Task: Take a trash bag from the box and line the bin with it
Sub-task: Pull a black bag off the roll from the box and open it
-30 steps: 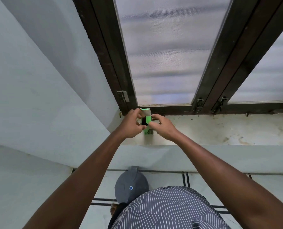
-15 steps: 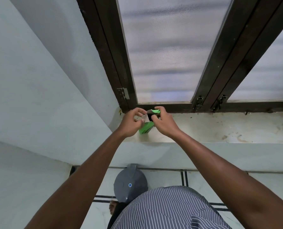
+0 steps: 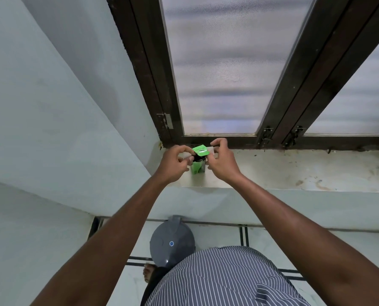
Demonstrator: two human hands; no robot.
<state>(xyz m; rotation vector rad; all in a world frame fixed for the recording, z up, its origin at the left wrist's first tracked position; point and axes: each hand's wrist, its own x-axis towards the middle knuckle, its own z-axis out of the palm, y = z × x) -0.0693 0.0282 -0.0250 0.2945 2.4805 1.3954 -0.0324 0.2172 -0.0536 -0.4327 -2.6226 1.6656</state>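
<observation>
A small green box (image 3: 198,167) of trash bags stands upright on the window sill (image 3: 294,171), its green top flap (image 3: 200,150) lifted open. Something black shows in its mouth. My left hand (image 3: 176,163) holds the box's left side with curled fingers. My right hand (image 3: 221,161) pinches the box's right side and flap. The grey bin (image 3: 172,242) with its lid closed stands on the floor below the sill, partly hidden by my striped shirt.
A dark-framed window (image 3: 228,74) with frosted glass rises behind the sill, with latches along its lower frame. A pale wall (image 3: 51,107) closes in on the left. The tiled floor (image 3: 226,236) has dark lines. A bare foot (image 3: 148,272) shows near the bin.
The box has been turned upright from a tilted position between my hands, and its green top flap is now lifted open. Both hands stay at the sill.
</observation>
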